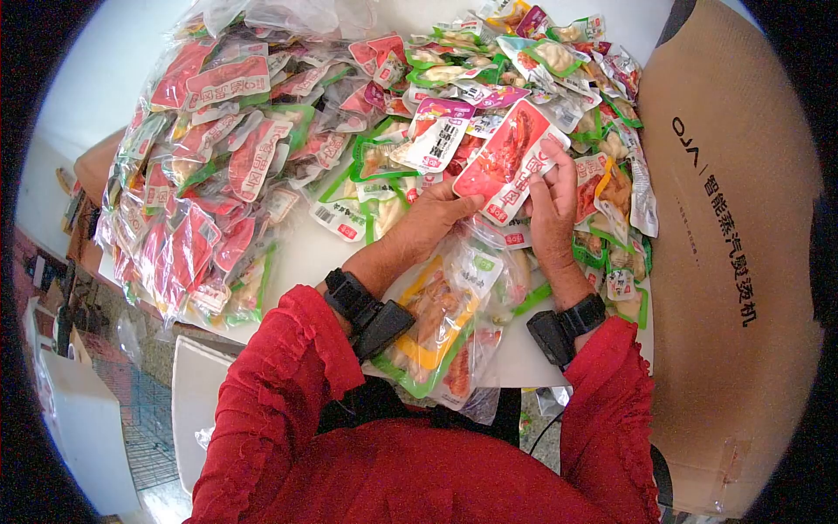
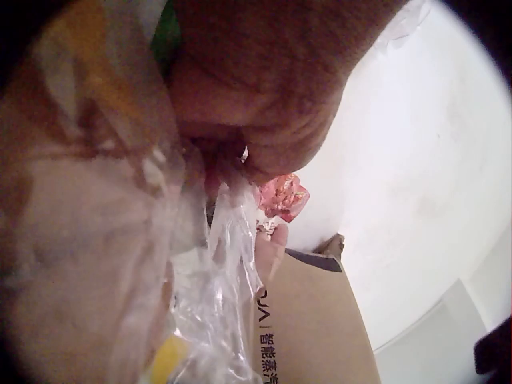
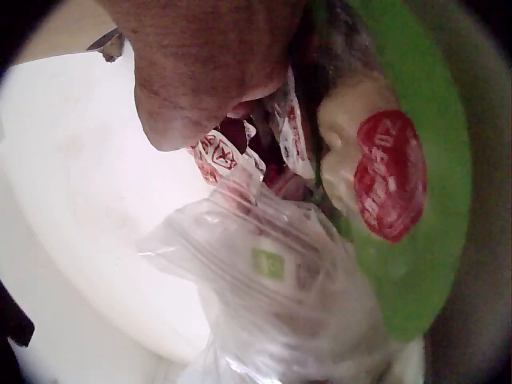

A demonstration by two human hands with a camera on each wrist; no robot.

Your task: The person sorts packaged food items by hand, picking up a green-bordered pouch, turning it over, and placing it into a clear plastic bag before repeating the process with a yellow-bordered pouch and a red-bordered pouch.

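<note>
My right hand (image 1: 554, 205) pinches a red and white snack packet (image 1: 506, 162) by its lower right side, raised over the heap. The left hand (image 1: 423, 227) has its thumb at the packet's lower left corner. From the left fingers hangs the mouth of a clear plastic bag (image 2: 232, 264), gathered in their grip. That bag (image 1: 497, 262) lies near the table's front edge, and a yellow and green packet (image 1: 428, 319) shows in it. In the right wrist view, a packet with a green border (image 3: 436, 240) fills the right side beside the bag.
Clear bags full of red packets (image 1: 192, 175) are piled on the left of the table. Loose packets (image 1: 445, 65) heap up at the back and right. A tall cardboard box (image 1: 733, 262) stands along the right side. A wire cage (image 1: 140, 410) is at the lower left.
</note>
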